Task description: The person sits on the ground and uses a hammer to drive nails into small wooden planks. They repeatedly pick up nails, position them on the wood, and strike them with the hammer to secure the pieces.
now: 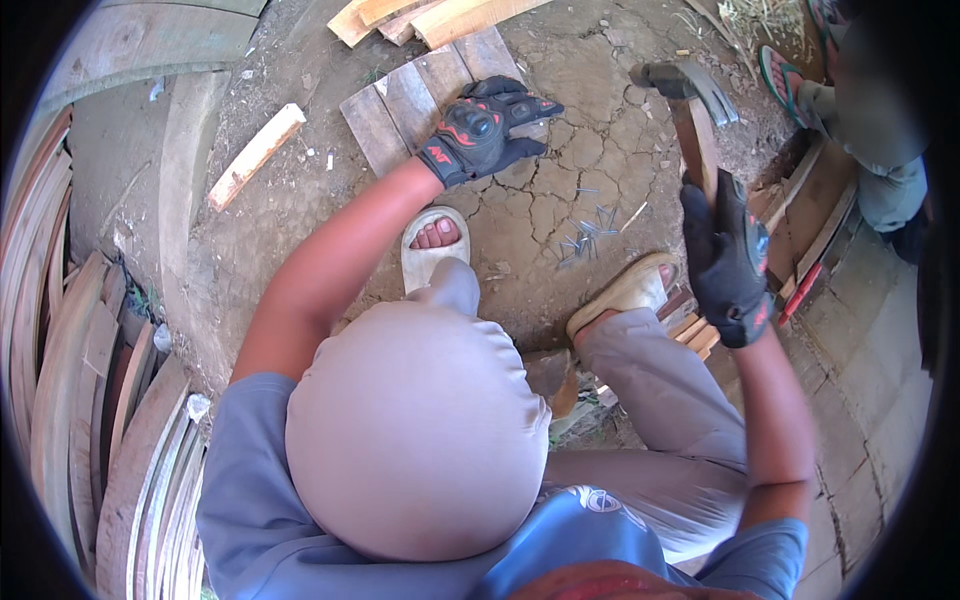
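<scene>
Left hand (485,128) spread over planks (405,100); right hand (728,265) grips hammer (695,135)

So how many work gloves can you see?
2 clearly: one black glove on the left hand, over the weathered boards; another black glove on the right hand, gripping the claw hammer. Any on the person at far right can't be made out.

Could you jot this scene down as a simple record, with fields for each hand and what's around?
Left hand: black-and-red glove, fingers spread, over weathered grey wooden planks; contact unclear
Right hand: black-and-red glove, gripping a dark-headed hammer with a brown wooden handle
Ground: cracked brown earth, with thin silvery nails scattered
Beyond planks: pale sawn wooden strips
Far left: long curved wooden boards
Upper right: another person's foot in a green-strapped sandal
</scene>
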Motion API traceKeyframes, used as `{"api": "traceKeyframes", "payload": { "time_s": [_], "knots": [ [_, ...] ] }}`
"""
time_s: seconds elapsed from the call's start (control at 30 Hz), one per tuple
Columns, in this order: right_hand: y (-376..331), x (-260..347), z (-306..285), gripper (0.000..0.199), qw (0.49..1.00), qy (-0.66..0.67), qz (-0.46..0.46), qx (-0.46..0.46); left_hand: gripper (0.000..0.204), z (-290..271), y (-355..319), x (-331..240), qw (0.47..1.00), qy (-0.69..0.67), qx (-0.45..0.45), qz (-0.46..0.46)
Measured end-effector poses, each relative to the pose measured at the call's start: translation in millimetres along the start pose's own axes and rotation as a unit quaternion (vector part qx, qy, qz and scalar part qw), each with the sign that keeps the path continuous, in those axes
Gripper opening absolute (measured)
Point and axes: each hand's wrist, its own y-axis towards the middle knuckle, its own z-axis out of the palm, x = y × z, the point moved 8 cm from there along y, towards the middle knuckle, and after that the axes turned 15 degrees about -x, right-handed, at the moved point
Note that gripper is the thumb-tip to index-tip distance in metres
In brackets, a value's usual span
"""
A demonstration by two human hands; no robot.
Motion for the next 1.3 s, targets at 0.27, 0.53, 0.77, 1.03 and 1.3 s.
{"api": "traceKeyframes", "payload": {
  "time_s": [0.27, 0.53, 0.77, 1.03, 1.3],
  "knots": [
    [-67.4, 26.8, 120.8, 0.028, 0.988, -0.01, 0.151, 0.0, 0.024, 11.3, 1.7, 9.0, 0.998, -0.005, -0.06, 0.017],
    [-92.1, 57.9, 137.6, 0.03, 0.985, -0.021, 0.138, -0.102, 0.016, 9.2, 2.9, 5.0, 0.999, 0.026, -0.034, 0.023],
    [-95.4, 65.1, 115.9, 0.033, 0.975, -0.025, 0.155, -0.155, 0.023, 6.2, -3.4, 9.7, 0.995, -0.017, -0.082, 0.052],
    [-100.0, 58.4, 115.5, 0.031, 0.975, -0.033, 0.119, -0.185, 0.018, 25.4, -6.0, 16.5, 0.999, 0.018, -0.031, 0.021],
    [-95.4, 60.8, 116.2, 0.032, 0.977, -0.031, 0.138, -0.157, 0.03, 32.5, -17.5, 35.3, 0.998, 0.014, -0.003, 0.06]
  ]
}}
